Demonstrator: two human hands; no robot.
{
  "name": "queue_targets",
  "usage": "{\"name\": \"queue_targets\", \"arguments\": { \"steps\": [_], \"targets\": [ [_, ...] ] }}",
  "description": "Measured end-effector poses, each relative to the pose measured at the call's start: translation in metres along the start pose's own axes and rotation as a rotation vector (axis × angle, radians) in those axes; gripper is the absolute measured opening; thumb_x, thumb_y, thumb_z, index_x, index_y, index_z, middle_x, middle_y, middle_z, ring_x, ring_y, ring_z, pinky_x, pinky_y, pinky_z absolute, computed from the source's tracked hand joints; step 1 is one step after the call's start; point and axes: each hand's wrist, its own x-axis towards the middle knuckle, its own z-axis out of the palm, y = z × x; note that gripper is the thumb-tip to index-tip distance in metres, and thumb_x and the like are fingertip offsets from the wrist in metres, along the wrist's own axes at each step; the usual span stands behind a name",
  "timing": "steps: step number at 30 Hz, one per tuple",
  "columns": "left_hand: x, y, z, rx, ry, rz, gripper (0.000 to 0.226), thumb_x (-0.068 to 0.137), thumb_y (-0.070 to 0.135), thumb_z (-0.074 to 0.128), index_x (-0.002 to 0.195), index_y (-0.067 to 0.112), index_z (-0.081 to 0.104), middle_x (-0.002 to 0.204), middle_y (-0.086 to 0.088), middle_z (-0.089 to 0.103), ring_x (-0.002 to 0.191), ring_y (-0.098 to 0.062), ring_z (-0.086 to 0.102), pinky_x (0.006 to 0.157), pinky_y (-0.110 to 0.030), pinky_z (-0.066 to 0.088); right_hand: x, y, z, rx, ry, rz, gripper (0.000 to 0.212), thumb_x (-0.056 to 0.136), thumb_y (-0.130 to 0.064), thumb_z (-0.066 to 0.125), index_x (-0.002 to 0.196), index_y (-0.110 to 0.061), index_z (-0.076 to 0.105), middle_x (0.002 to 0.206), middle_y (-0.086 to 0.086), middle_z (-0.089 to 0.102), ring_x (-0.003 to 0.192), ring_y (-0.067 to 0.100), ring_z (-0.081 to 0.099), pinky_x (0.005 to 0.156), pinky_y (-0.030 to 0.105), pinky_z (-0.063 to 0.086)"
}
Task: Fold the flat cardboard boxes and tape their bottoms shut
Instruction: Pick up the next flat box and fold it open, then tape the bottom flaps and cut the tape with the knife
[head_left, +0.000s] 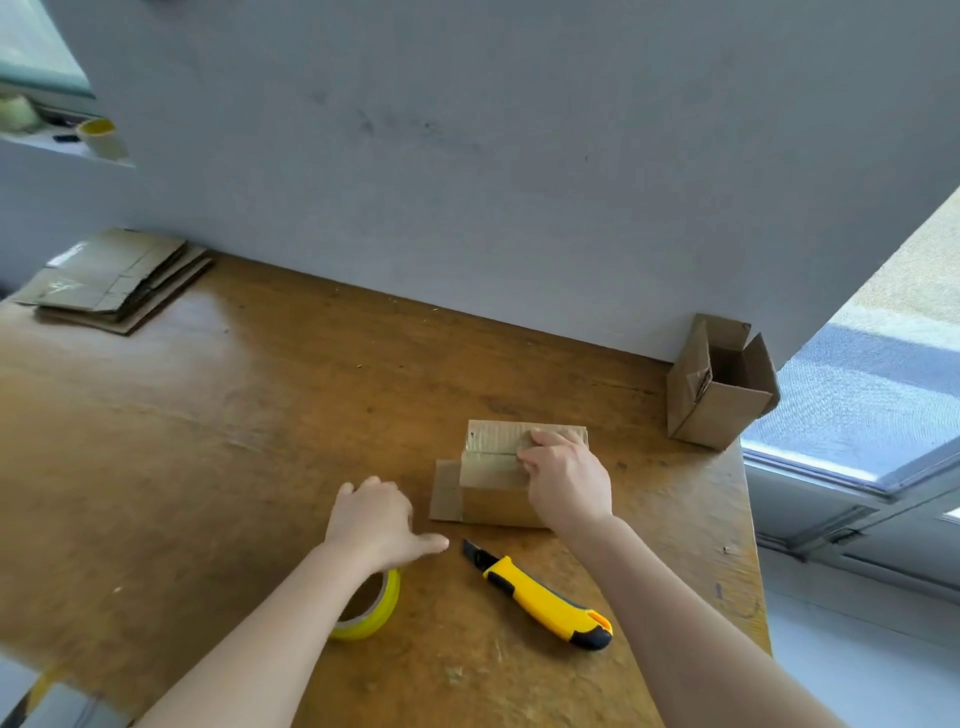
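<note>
A small cardboard box (491, 475) stands bottom-up on the wooden table (234, 441), with clear tape along its top seam and one flap lying flat at its left. My right hand (563, 480) rests on the box top, its fingers bent and pressing on the taped seam. My left hand (376, 522) hovers above the table left of the box, fingers loosely spread, holding nothing. Under my left wrist a yellow tape roll (371, 610) lies on the table. A stack of flat cardboard boxes (111, 280) sits at the table's far left corner.
A yellow and black utility knife (543, 597) lies in front of the box, blade end toward my left hand. A folded box (719, 384) stands open-topped at the far right edge by the wall. A window is beyond the table's right edge.
</note>
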Motion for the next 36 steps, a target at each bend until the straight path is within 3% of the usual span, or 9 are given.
{"name": "queue_targets", "arguments": {
  "steps": [3,10,13,18,23,27,30,33,36],
  "targets": [
    [-0.009,0.002,0.013,0.165,-0.09,0.038,0.063,0.071,0.077,0.054,0.1,0.024,0.07,0.115,0.003,0.059,0.121,-0.022,0.044,0.103,-0.043,0.031,0.0,-0.001,0.0,0.018,0.018,0.015,0.035,0.097,-0.013,0.047,0.123,-0.025,0.067,0.144,-0.008,0.05,0.133,0.016,0.04,0.1,0.032,0.044],
    [-0.008,0.009,0.015,0.079,-0.033,-0.013,0.01,0.092,0.023,0.055,0.083,0.02,0.057,0.095,0.001,0.061,0.105,-0.023,0.055,0.097,-0.038,0.04,-0.004,-0.002,-0.002,0.029,0.016,0.02,0.034,0.1,-0.016,0.045,0.126,-0.026,0.065,0.145,-0.008,0.048,0.132,0.016,0.04,0.101,0.031,0.042],
    [-0.004,0.0,-0.006,-0.21,-0.045,-0.038,0.017,0.091,0.029,0.062,0.08,0.016,0.059,0.086,0.003,0.061,0.087,-0.018,0.061,0.077,-0.032,0.049,-0.004,-0.001,-0.003,0.07,0.009,0.03,0.034,0.101,-0.019,0.044,0.126,-0.028,0.065,0.146,-0.009,0.047,0.134,0.015,0.038,0.104,0.03,0.039],
    [-0.01,-0.01,-0.043,-1.114,-0.124,0.13,0.022,0.09,0.01,0.064,0.071,0.013,0.055,0.093,0.001,0.073,0.09,-0.01,0.065,0.083,-0.031,0.05,-0.003,0.004,-0.004,0.124,-0.025,0.037,0.031,0.1,-0.023,0.048,0.125,-0.028,0.065,0.146,-0.01,0.048,0.135,0.015,0.038,0.105,0.033,0.04],
    [-0.006,0.022,-0.063,-1.825,-0.166,0.165,0.017,0.083,0.013,0.063,0.069,0.013,0.054,0.083,-0.009,0.066,0.074,-0.015,0.061,0.066,-0.028,0.051,0.003,0.012,-0.009,0.361,-0.007,0.055,0.027,0.096,-0.023,0.054,0.117,-0.022,0.071,0.129,-0.006,0.063,0.123,0.018,0.052,0.097,0.029,0.041],
    [0.012,0.064,-0.068,-1.992,-0.066,-0.055,0.021,0.095,0.009,0.055,0.074,0.01,0.049,0.07,-0.007,0.064,0.061,-0.013,0.063,0.051,-0.029,0.054,0.001,0.01,-0.025,0.728,-0.059,0.229,0.042,0.101,-0.04,0.043,0.106,-0.009,0.071,0.104,0.009,0.071,0.097,0.025,0.062,0.083,0.041,0.05],
    [0.024,0.079,-0.064,-2.044,-0.008,-0.25,0.016,0.097,0.014,0.055,0.082,0.008,0.052,0.087,-0.015,0.064,0.079,-0.024,0.064,0.062,-0.041,0.054,0.0,0.016,-0.03,0.983,-0.141,0.326,0.06,0.093,-0.066,0.035,0.111,-0.02,0.069,0.109,-0.003,0.069,0.1,0.013,0.061,0.084,0.03,0.05],
    [0.033,0.082,-0.061,-2.192,0.069,-0.353,0.018,0.098,0.014,0.053,0.082,0.005,0.05,0.096,-0.021,0.063,0.088,-0.032,0.063,0.068,-0.053,0.054,0.001,0.03,-0.03,1.171,-0.225,0.292,0.072,0.072,-0.082,0.049,0.112,-0.026,0.068,0.107,-0.005,0.07,0.103,0.013,0.063,0.087,0.029,0.05],
    [0.038,0.086,-0.059,-2.122,0.147,-0.414,0.019,0.098,0.017,0.053,0.083,0.005,0.05,0.101,-0.024,0.063,0.095,-0.038,0.064,0.073,-0.056,0.056,0.002,0.037,-0.03,1.172,-0.249,0.147,0.079,0.058,-0.067,0.075,0.121,-0.021,0.06,0.109,0.001,0.069,0.102,0.017,0.064,0.085,0.029,0.053]
  ]
}}
